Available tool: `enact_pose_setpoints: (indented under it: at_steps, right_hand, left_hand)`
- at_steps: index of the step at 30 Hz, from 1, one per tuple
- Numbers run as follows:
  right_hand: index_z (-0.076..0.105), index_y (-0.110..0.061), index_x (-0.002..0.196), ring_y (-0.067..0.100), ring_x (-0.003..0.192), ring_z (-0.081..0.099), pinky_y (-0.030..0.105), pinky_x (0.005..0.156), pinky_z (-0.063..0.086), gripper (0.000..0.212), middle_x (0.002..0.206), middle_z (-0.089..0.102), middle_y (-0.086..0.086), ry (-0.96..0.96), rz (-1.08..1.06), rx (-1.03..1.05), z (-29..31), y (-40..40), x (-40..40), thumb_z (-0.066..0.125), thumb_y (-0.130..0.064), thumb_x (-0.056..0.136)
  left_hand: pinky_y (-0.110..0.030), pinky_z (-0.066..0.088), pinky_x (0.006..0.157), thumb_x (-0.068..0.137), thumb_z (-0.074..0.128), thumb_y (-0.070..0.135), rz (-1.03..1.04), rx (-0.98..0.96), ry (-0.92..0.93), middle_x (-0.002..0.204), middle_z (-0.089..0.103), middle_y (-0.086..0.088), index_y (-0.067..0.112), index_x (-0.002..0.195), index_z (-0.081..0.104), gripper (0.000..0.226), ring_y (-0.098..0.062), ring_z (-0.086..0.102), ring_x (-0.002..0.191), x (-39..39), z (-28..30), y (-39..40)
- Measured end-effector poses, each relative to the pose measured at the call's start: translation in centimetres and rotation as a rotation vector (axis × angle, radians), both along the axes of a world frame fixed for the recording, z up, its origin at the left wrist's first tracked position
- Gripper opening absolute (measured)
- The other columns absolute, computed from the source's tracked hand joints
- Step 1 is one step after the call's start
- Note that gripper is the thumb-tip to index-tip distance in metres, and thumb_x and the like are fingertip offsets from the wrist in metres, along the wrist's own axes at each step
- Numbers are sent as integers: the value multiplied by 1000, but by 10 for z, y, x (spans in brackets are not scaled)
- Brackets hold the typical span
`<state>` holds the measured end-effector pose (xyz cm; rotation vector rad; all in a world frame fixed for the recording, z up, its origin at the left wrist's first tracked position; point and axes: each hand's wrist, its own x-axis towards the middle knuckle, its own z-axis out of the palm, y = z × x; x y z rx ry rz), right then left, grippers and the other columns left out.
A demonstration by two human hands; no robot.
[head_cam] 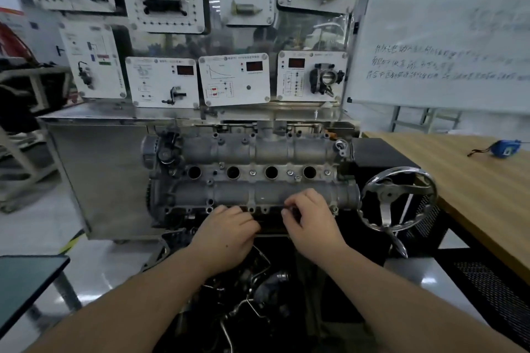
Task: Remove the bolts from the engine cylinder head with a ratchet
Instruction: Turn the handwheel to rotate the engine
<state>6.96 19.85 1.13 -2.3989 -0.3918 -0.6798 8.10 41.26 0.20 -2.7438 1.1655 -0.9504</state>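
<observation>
The grey engine cylinder head (252,152) sits on a stand in front of me, with a row of spark plug holes across its middle. Silver bolts (252,172) sit between the holes, another bolt (290,172) further right. Both hands are at the head's near edge. My left hand (226,235) curls its fingers round the end of a dark ratchet (271,225) that is mostly hidden between the hands. My right hand (311,218) grips the ratchet's other end against the front flange, fingertips curled downward. The bolt under the tool is hidden.
A chrome handwheel (398,198) stands right of the head. A wooden table (473,180) with a blue tape measure (506,149) lies far right. Training panels (235,77) and a whiteboard (444,37) rise behind. Hoses and pipes (252,295) hang below the engine. A dark table corner (28,281) is at lower left.
</observation>
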Motion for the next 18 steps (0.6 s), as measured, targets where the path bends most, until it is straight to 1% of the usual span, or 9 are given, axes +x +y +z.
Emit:
enact_pose_setpoints:
  at_steps: [2, 4, 8, 10, 13, 14, 15, 17, 18]
  right_hand:
    - [66, -12, 101, 18, 92, 53, 33, 84, 47, 12, 97, 49, -6, -19, -49, -8, -9, -14, -5, 66, -22, 94]
    - [65, -10, 96, 20, 86, 54, 35, 77, 48, 12, 93, 51, -4, -58, -169, -11, -20, -35, -10, 68, -21, 92]
    - [61, -8, 94, 28, 91, 55, 42, 78, 49, 22, 96, 53, 5, -61, -508, 104, -37, -92, -15, 66, -29, 93]
    - [60, -9, 106, 31, 102, 54, 45, 85, 49, 29, 107, 55, 9, 92, -684, 83, -47, -120, -13, 62, -35, 94]
    - [50, -7, 129, 35, 124, 46, 44, 99, 43, 45, 132, 49, 14, 527, -853, -81, -61, -154, -6, 53, -38, 97]
    - [49, -6, 132, 34, 124, 46, 42, 99, 43, 44, 134, 49, 15, 641, -840, -117, -65, -160, -4, 49, -35, 99]
    - [50, -5, 133, 31, 117, 51, 39, 95, 45, 40, 133, 52, 15, 705, -781, -159, -69, -166, -1, 44, -29, 102]
    - [53, -4, 127, 25, 96, 58, 33, 81, 45, 31, 123, 60, 16, 714, -701, -166, -74, -176, 7, 41, -21, 104]
    - [54, -5, 122, 28, 95, 61, 33, 77, 43, 28, 119, 62, 16, 708, -692, -115, -75, -179, 11, 41, -22, 104]
  left_hand:
    - [-32, 49, 66, 85, 56, 29, -24, 24, -23, 87, 68, 10, 25, 89, 73, 19, -17, 64, 79, 4, -9, 1]
    - [-34, 48, 75, 82, 62, 28, -66, 12, -64, 102, 68, 8, 26, 102, 71, 22, -18, 63, 92, 7, -15, -8]
    - [-39, 38, 96, 79, 71, 38, -61, -151, -66, 133, 58, 2, 22, 129, 56, 55, -21, 51, 118, 7, -11, -53]
    - [-40, 34, 102, 77, 75, 45, -12, -146, -29, 141, 54, -2, 15, 137, 53, 70, -23, 48, 125, 8, -5, -77]
    - [-46, 35, 110, 79, 75, 48, 15, -82, -11, 151, 48, -6, 9, 145, 49, 81, -25, 47, 135, 9, 2, -113]
    - [-48, 34, 113, 81, 72, 51, 22, -59, -2, 154, 44, -7, 9, 148, 46, 83, -25, 44, 139, 10, 4, -126]
    - [-49, 29, 117, 83, 68, 54, 29, -39, 8, 159, 38, -6, 10, 152, 40, 86, -24, 39, 143, 13, 7, -138]
    - [-49, 13, 122, 89, 55, 62, 56, -15, 36, 167, 19, -3, 14, 159, 22, 91, -21, 21, 151, 24, 11, -160]
    - [-49, 7, 123, 91, 49, 65, 89, 3, 59, 168, 11, -2, 15, 160, 14, 92, -21, 14, 153, 31, 13, -167]
